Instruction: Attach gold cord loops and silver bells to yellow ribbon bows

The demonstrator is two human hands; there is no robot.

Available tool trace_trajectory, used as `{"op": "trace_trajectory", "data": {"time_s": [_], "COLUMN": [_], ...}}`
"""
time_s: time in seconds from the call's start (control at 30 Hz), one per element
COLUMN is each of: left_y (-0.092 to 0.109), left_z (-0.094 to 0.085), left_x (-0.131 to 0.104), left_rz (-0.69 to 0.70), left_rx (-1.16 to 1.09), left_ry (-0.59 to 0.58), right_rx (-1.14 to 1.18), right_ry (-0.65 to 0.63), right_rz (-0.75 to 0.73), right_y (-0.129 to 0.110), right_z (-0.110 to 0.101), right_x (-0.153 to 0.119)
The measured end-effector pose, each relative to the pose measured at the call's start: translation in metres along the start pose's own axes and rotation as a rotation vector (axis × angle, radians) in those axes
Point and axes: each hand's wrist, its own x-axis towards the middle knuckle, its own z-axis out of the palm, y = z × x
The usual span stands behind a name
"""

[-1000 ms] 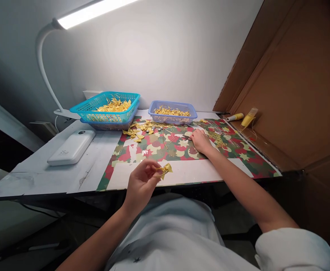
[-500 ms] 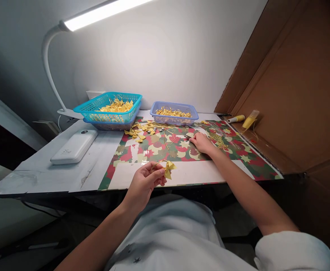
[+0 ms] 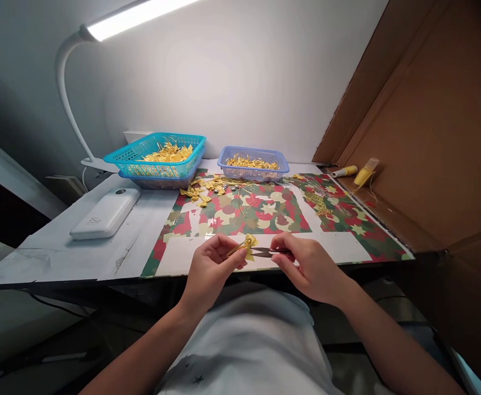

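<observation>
Left hand (image 3: 211,270) pinches the bow (image 3: 251,240), right hand (image 3: 312,266) wraps the scissors (image 3: 262,254), blades parted, near the table's (image 3: 51,253) front edge; steadiness needed!

Just beyond the table's near edge (image 3: 207,267), the left hand (image 3: 216,263) pinches a gold bow (image 3: 250,241); the right hand (image 3: 306,263) holds scissors (image 3: 262,252).

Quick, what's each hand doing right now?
Left hand: closed, pinching a gold bow with a wire loop.
Right hand: closed on small dark scissors, their blades spread toward the bow.
</observation>
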Motion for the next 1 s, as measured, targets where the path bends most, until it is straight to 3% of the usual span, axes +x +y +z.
{"op": "trace_trajectory", "data": {"time_s": [0.33,1.0], "left_y": [0.007,0.002], "left_z": [0.003,0.000], "left_x": [-0.006,0.005], "left_rz": [0.073,0.026], "left_rx": [0.118,0.133], "left_ry": [0.030,0.001], "right_rx": [-0.058,-0.135], "right_ry": [0.060,0.059], "right_rz": [0.015,0.124], "right_y": [-0.004,-0.008], "right_z": [0.004,0.008], "right_x": [0.003,0.016]}}
